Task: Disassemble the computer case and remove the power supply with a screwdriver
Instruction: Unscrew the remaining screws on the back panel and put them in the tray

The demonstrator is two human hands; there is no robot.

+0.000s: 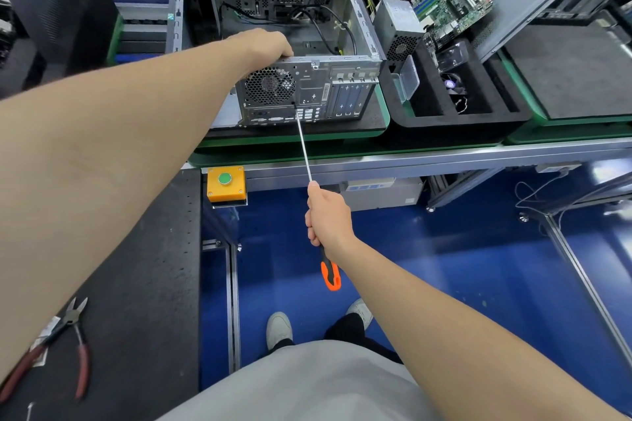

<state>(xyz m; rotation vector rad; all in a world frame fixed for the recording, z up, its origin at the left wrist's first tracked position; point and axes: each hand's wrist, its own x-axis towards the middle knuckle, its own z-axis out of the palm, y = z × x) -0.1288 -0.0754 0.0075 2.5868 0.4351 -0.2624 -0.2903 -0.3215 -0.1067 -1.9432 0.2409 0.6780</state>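
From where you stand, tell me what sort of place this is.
Likely an electronics teardown or repair line: an opened computer case on a green-edged pallet, a loose motherboard and power supply by the neighbouring foam tray, and a yellow button box at the bench rail.

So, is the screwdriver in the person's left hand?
No, the right hand grips the screwdriver, while the left hand holds the top edge of the computer case.
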